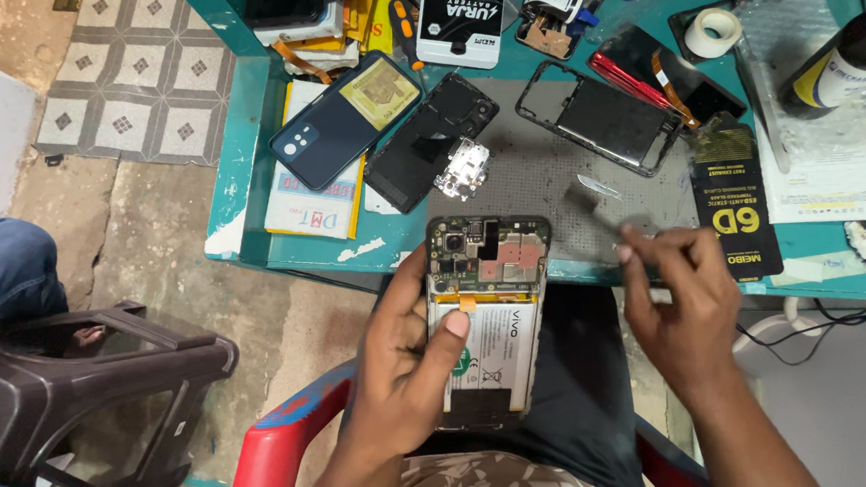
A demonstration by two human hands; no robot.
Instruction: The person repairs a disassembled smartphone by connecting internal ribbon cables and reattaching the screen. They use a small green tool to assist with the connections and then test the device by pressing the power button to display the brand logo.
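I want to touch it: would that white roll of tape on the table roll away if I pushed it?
Probably not: the tape roll lies flat on the teal table, so it would likely slide. It looks light, being a hollow ring. Stood on edge, it might roll.

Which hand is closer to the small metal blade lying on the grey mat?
Right. The right hand is just below the metal blade, fingertips pointing towards it. The left hand is further left and lower, holding the opened phone.

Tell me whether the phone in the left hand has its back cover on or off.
Off. The phone in the left hand shows its bare circuit board and battery.
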